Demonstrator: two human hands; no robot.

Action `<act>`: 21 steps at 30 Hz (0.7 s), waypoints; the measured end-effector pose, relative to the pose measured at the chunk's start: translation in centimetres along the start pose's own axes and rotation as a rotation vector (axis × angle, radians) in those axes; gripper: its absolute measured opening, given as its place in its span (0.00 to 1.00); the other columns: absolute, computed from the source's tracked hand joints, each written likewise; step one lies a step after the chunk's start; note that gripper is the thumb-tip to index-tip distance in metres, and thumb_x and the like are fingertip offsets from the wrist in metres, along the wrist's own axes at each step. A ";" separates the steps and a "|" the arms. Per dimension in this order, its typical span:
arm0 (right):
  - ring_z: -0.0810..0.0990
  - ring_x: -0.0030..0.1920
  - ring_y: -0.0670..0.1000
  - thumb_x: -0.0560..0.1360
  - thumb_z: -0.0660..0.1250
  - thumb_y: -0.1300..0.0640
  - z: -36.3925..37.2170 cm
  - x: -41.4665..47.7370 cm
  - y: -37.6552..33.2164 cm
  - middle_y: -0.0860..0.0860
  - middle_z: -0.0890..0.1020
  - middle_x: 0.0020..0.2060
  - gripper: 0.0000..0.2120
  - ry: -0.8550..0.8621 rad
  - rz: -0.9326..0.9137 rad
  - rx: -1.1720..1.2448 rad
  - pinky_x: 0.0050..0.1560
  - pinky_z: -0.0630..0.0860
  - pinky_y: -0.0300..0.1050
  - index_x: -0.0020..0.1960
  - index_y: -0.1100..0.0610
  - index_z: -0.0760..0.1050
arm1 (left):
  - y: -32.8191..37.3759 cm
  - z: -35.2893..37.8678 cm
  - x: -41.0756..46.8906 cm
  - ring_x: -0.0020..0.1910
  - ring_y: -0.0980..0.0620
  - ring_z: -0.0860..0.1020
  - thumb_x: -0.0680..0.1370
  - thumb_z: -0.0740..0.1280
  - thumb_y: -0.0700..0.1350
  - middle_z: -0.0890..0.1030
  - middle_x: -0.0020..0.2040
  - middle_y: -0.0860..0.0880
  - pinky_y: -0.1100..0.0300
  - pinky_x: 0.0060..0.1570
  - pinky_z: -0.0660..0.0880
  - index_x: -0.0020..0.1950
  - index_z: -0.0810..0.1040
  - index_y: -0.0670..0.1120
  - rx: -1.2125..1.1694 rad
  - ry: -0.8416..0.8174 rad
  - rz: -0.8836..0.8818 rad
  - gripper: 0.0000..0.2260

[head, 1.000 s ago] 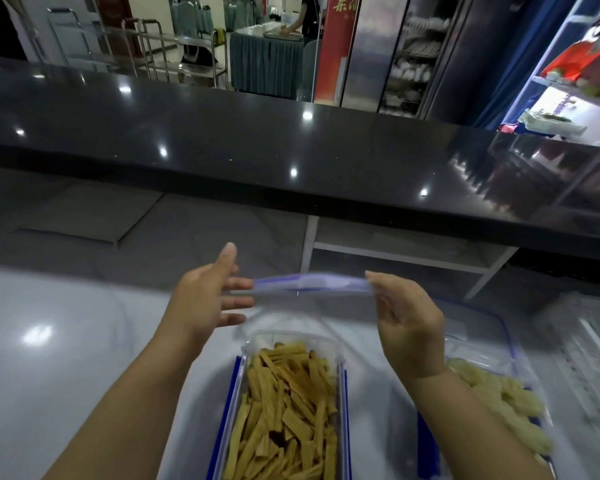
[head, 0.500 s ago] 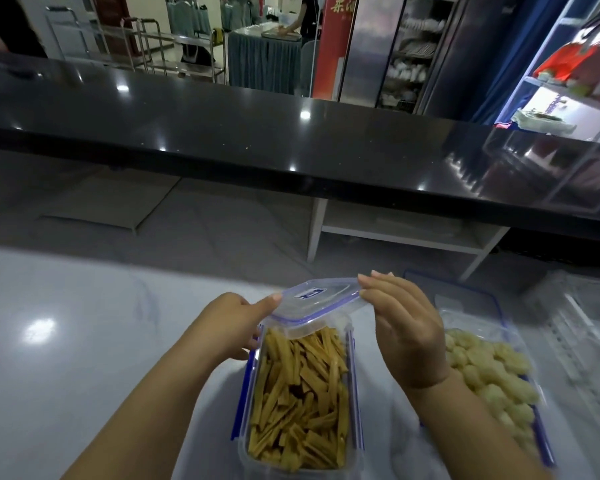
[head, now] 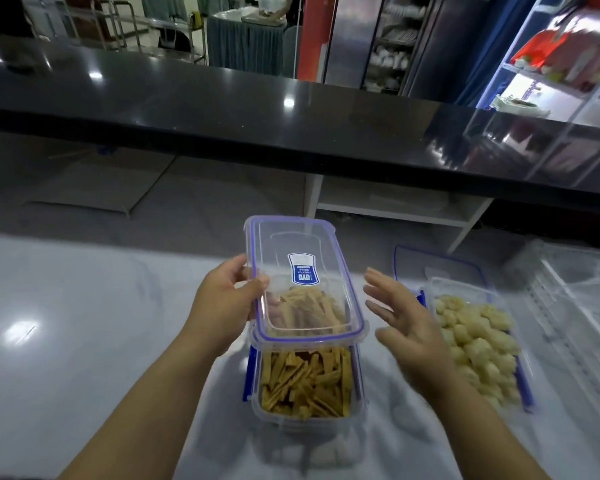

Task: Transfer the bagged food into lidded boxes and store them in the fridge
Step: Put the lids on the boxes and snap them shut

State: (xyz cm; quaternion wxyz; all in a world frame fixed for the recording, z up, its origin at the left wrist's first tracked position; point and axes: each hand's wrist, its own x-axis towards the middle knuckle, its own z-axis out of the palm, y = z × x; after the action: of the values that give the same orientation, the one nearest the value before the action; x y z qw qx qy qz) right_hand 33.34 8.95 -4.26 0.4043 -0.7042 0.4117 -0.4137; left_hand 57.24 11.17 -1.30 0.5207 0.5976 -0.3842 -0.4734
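Over the far half of the strip-filled box (head: 305, 424) the lid (head: 302, 278) is hanging tilted, w/ only the left hand (head: 222, 306) gripping its edge now, the right hand (head: 406, 327) letting go & spreading wide beside it, so it's prob getting reseated before clipping.

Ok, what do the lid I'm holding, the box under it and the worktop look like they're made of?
The lid is clear, glossy plastic with a blue seal line round its rim; yellow strips show through it. The box looks the same clear plastic, with blue clips on its sides. The worktop is pale and polished, perhaps stone or stone-look laminate, given its bright reflections.
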 end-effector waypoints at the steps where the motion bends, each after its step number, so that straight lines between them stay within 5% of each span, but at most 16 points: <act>1: 0.76 0.63 0.47 0.65 0.61 0.62 0.0 -0.1 -0.2 0.45 0.76 0.63 0.28 0.025 0.131 0.161 0.60 0.75 0.44 0.63 0.44 0.71 | 0.1 0.0 -0.4 0.36 0.50 0.84 0.80 0.61 0.38 0.82 0.46 0.43 0.61 0.33 0.79 0.60 0.75 0.49 0.017 -0.019 0.024 0.12; 4: 0.83 0.50 0.49 0.68 0.64 0.54 0.0 -0.3 -1.0 0.46 0.80 0.57 0.26 0.118 0.331 0.346 0.45 0.79 0.44 0.66 0.49 0.70 | 0.0 0.2 -1.5 0.39 0.49 0.84 0.80 0.61 0.38 0.81 0.48 0.46 0.62 0.32 0.79 0.61 0.74 0.53 0.062 -0.089 0.070 0.14; 9: 0.78 0.32 0.43 0.77 0.65 0.60 0.9 -1.5 -0.8 0.48 0.76 0.40 0.19 0.188 0.352 0.048 0.33 0.75 0.37 0.67 0.50 0.71 | -1.5 0.1 -3.3 0.41 0.52 0.84 0.78 0.64 0.41 0.83 0.46 0.51 0.56 0.40 0.82 0.51 0.77 0.61 0.142 -0.143 0.100 0.13; 14: 0.74 0.35 0.46 0.77 0.64 0.56 2.1 -2.9 -0.3 0.49 0.75 0.36 0.17 0.115 0.391 -0.178 0.39 0.74 0.40 0.65 0.47 0.72 | -3.8 -0.2 -4.4 0.32 0.62 0.80 0.77 0.66 0.43 0.82 0.36 0.56 0.69 0.31 0.74 0.48 0.78 0.61 0.287 -0.117 0.109 0.11; 17: 0.77 0.40 0.52 0.79 0.61 0.55 2.7 -3.0 -0.4 0.52 0.78 0.39 0.13 0.008 0.326 -0.343 0.44 0.77 0.50 0.62 0.44 0.71 | -4.9 -0.2 -4.5 0.37 0.58 0.79 0.78 0.65 0.48 0.81 0.46 0.54 0.72 0.28 0.73 0.52 0.76 0.61 0.381 -0.075 0.096 0.08; 21: 0.74 0.42 0.42 0.80 0.58 0.52 3.2 -2.7 0.1 0.40 0.73 0.40 0.16 -0.032 0.314 -0.423 0.47 0.74 0.42 0.67 0.49 0.69 | -5.7 0.1 -4.3 0.40 0.61 0.75 0.79 0.62 0.52 0.67 0.56 0.52 0.75 0.25 0.70 0.64 0.70 0.58 0.496 -0.005 0.049 0.13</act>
State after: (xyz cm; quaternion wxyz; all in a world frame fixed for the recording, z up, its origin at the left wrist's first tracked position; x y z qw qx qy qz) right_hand 35.37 12.15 -6.04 0.3140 -0.7069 0.5868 -0.2395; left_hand 55.88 16.12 -6.20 0.3682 0.6965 -0.5044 -0.3535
